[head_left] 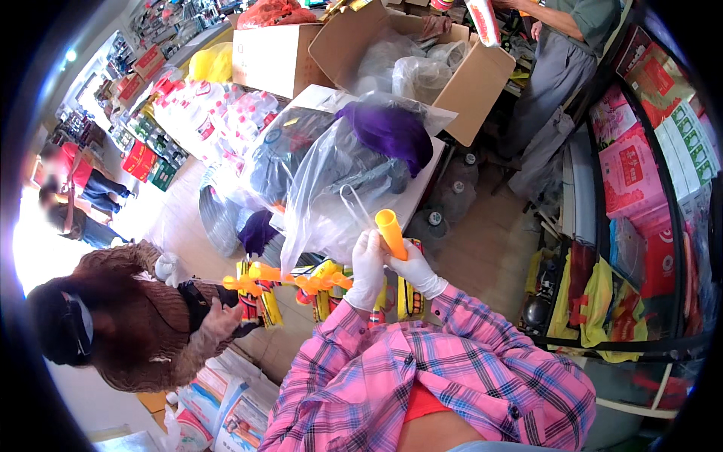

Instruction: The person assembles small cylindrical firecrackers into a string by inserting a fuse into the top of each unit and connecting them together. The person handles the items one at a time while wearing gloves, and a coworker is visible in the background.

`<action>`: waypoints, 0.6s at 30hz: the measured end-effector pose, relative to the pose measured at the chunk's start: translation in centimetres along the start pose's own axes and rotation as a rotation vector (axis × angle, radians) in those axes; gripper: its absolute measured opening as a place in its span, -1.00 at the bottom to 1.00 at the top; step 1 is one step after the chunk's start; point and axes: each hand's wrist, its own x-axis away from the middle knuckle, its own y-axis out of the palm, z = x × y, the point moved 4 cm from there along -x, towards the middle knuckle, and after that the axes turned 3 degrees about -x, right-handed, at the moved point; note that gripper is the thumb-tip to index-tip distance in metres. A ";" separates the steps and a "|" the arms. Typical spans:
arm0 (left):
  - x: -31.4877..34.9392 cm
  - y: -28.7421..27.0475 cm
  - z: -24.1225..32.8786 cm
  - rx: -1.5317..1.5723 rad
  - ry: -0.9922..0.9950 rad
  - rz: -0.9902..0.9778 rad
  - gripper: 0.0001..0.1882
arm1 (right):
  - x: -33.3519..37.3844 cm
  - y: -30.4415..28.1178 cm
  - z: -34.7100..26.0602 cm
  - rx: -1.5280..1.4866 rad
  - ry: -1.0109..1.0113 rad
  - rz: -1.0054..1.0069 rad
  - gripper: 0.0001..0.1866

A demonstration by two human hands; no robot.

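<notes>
In front of my chest, my white-gloved right hand (419,273) is closed around the lower part of an orange plastic tube (390,232), its round end tilted up. My left hand (366,273), also gloved in white, is closed beside it with fingertips pinched. A thin white cord loop (348,197) rises from those fingertips. Below and left of my hands, several orange plastic pieces (312,282) lie in a row over yellow and red packages (322,307); their exact kind is unclear. My fingers partly hide the tube's lower end.
A table (428,178) ahead bears clear plastic bags (309,207) and a purple bundle (388,135). An open carton (473,94) stands behind. At left, a person in brown knit (151,324) is close by. Shelves of boxes (633,169) line the right.
</notes>
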 end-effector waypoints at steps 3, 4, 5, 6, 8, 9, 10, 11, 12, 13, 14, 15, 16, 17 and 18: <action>0.2 0.9 2.1 0.218 -0.058 0.078 -0.82 | 0.6 1.2 -1.6 -0.067 0.006 -0.075 -0.59; 0.1 0.8 2.5 0.171 -0.037 0.068 -0.82 | 0.7 1.7 -2.2 -0.033 -0.044 -0.096 -0.60; 0.1 0.5 2.9 0.125 -0.020 0.064 -0.82 | 1.1 2.1 -2.5 0.000 -0.087 -0.119 -0.61; 0.0 0.2 3.1 0.078 -0.003 0.059 -0.82 | 1.2 2.4 -3.0 0.052 -0.144 -0.112 -0.62; -0.2 -0.1 3.1 0.026 0.000 0.033 -0.83 | 1.4 2.9 -4.1 0.151 -0.259 -0.104 -0.64; -0.2 0.4 3.4 0.010 0.008 0.012 -0.83 | 1.4 2.5 -4.5 0.116 -0.148 -0.120 -0.56; -0.2 0.7 3.6 -0.006 0.016 -0.011 -0.82 | 0.8 0.4 -2.8 0.171 -0.108 -0.018 -0.62; -0.3 -0.4 4.5 -0.154 0.053 -0.040 -0.80 | 0.9 -0.3 -4.3 0.046 -0.051 -0.023 -0.62; -0.3 -0.8 4.8 -0.240 -0.006 -0.042 -0.80 | 1.0 -0.9 -6.2 -0.075 -0.003 -0.017 -0.62; 0.4 -1.0 5.1 -0.328 -0.063 -0.046 -0.80 | 1.1 -1.1 -7.3 -0.216 -0.110 0.036 -0.59; 0.5 -0.5 5.2 -0.413 -0.107 -0.076 -0.79 | 1.2 -1.7 -8.9 -0.262 -0.152 -0.002 -0.56; 0.8 -1.0 4.4 -0.491 -0.139 -0.087 -0.79 | 1.0 -1.3 -10.2 -0.252 -0.144 -0.014 -0.55; 0.8 -1.3 3.5 -0.632 -0.028 -0.151 -0.79 | 0.7 -0.8 -11.3 -0.237 -0.136 -0.019 -0.54; 1.4 -0.9 3.2 -0.599 -0.083 -0.239 -0.78 | 0.4 -0.5 -12.2 -0.144 -0.158 -0.068 -0.56; 2.3 -0.1 4.2 -0.588 -0.138 -0.267 -0.78 | -0.2 -0.2 -12.4 -0.115 -0.110 -0.170 -0.59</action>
